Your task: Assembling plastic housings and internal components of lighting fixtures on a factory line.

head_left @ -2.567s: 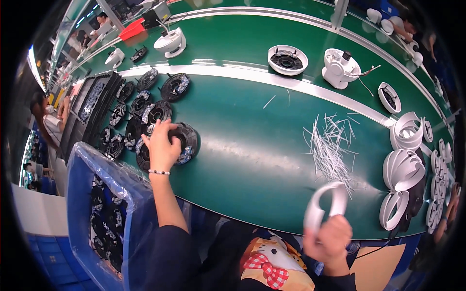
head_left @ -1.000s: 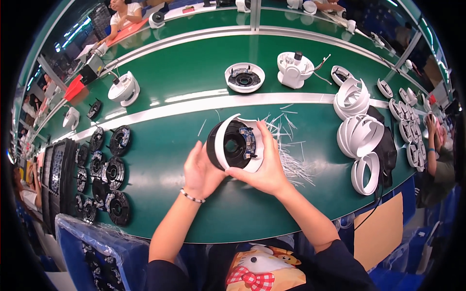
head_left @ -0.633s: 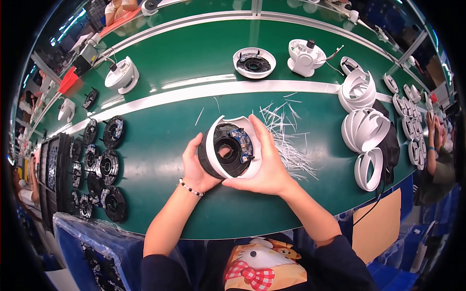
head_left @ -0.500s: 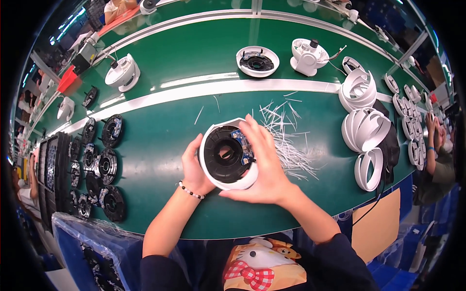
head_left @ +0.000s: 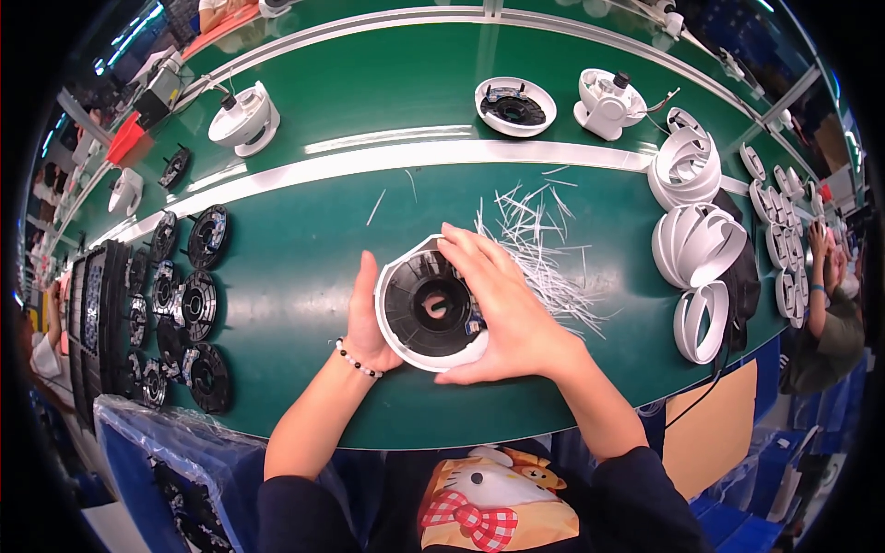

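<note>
Just above the green bench, both hands hold a round white plastic housing (head_left: 404,354) with a black round plate (head_left: 412,321) seated inside it. The plate has a hole in its middle. My left hand (head_left: 367,324) cups the housing's left side from below, its thumb pointing up apart from the rim; the other fingers are hidden underneath. My right hand (head_left: 518,321) wraps the right side, fingers over the upper rim and thumb at the lower edge. Part of a blue circuit board (head_left: 475,326) shows beside the right hand, which covers the remainder.
Thin white strips (head_left: 544,267) lie in a pile right of the hands. White rings (head_left: 699,244) stack farther right. Several black plates with boards (head_left: 199,306) stand at left near a black tray (head_left: 92,313). Across the white rail sit another housing (head_left: 514,108) and white camera-like units (head_left: 610,103).
The black plate has turned clockwise, taking the blue board from the upper right down beneath my right hand. My left thumb has lifted off the rim. The view has shifted slightly.
</note>
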